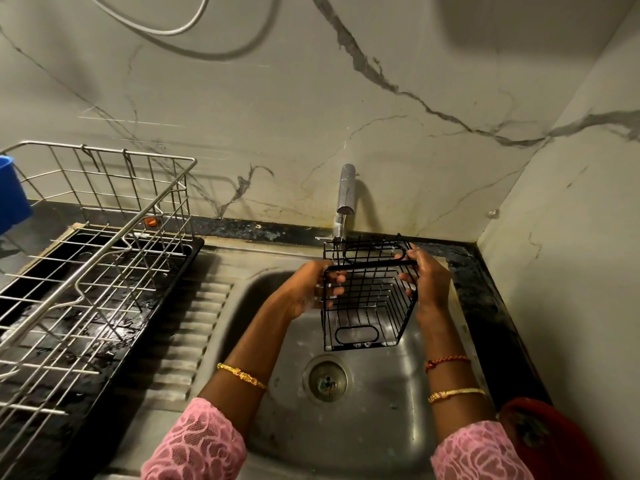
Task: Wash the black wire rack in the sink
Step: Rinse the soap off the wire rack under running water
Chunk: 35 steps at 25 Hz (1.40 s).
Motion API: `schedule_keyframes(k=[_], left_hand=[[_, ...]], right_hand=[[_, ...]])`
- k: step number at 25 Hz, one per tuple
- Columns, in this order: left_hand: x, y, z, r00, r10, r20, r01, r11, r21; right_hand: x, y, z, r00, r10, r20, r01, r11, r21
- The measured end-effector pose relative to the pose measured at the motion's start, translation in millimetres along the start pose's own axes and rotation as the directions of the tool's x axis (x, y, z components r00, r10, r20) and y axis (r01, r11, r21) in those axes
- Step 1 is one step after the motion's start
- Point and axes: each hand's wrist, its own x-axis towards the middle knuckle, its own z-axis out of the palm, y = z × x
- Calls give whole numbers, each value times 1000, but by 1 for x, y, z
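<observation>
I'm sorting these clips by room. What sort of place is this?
Most likely a home kitchen, at the washing-up spot: a steel sink with a tap, a dish rack on the counter beside it, and both hands holding a black wire rack over the basin.

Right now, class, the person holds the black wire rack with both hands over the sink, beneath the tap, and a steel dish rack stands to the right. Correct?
No. The head view shows the dish rack to the left.

Dim light falls on grey-veined marble walls [433,81] meeting in a corner right of the grip, above a dark stone counter [485,289], with a steel dish drainer [90,258] far left.
</observation>
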Motion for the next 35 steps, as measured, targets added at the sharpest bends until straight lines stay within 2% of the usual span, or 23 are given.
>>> schedule_keyframes(k=[12,17,21,24,27,30,35], left_hand=[[0,2,4,1000,12,-8,-12,999,40],[-4,3,3,997,47,-67,-43,998,54],[-5,-5,3,993,82,-89,-85,996,-25],[-5,-14,2,992,110,-61,-116,987,-109],[-4,-21,-2,987,158,-8,-158,981,-110],[-5,-24,1,975,223,14,-222,975,-27],[-3,-31,5,920,374,-113,-337,906,255]], right_hand=[[0,-2,-7,999,-19,-30,19,1000,9],[-2,-3,-7,999,-40,-25,40,999,-15],[-1,-3,-10,1000,-11,-27,10,1000,-3],[-1,-2,-13,1000,7,-15,-7,1000,7],[1,-2,-16,1000,28,-4,-28,1000,5],[4,-4,-17,999,41,2,-41,999,-2],[2,-10,-15,998,51,35,-52,998,30]])
